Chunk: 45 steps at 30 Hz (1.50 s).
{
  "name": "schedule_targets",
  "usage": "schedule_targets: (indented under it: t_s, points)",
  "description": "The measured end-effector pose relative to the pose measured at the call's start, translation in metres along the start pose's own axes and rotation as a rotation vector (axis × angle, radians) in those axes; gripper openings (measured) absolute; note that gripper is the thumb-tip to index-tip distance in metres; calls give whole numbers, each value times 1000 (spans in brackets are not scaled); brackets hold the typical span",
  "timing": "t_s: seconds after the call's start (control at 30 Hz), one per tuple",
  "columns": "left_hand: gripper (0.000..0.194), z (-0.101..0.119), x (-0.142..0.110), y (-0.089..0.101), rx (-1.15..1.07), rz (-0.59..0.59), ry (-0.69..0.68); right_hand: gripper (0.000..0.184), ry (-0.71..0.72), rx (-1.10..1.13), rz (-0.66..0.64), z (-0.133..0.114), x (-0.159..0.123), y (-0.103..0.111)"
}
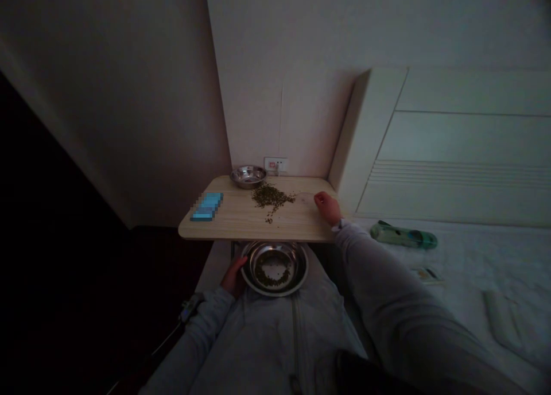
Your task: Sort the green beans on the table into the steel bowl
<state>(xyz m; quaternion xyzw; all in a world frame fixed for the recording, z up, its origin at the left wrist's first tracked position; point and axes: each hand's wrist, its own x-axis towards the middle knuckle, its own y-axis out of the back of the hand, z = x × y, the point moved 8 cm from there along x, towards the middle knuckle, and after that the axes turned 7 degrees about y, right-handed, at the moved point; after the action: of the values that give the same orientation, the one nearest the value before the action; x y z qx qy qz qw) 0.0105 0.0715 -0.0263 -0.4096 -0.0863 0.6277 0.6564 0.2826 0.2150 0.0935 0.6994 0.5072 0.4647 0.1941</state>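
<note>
While the left hand (233,278) grips the steel bowl (300,268), the right hand (328,208), clenched, contents unclear, sits nearer the green-brown pile (269,196) leftward along the bench (235,225).

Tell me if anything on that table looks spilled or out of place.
Perhaps the heap of small greenish bits: it lies loose on the wooden tabletop, stray pieces trailing toward the near edge, while similar bits sit in the nearer steel bowl. Spilled or put there deliberately, I cannot tell.
</note>
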Motion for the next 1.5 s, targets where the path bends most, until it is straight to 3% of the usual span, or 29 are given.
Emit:
schedule_targets:
  t_s: [0.2,0.37,0.53,1.0,1.5]
  points:
    - [20,-1,4,3,7,-7,-2,21,-13,320,-47,-27,-15,-28]
    - [20,-1,6,7,10,9,-4,21,-78,290,-41,-37,-29,-49]
    - [13,-3,8,15,7,80,18,22,-64,242,-49,-39,-33,-48]
    - [14,0,4,7,-13,65,21,20,-13,283,-72,-41,-38,-45]
    - [14,-2,8,12,-2,79,34,17,-11,334,-144,-45,-44,-44]
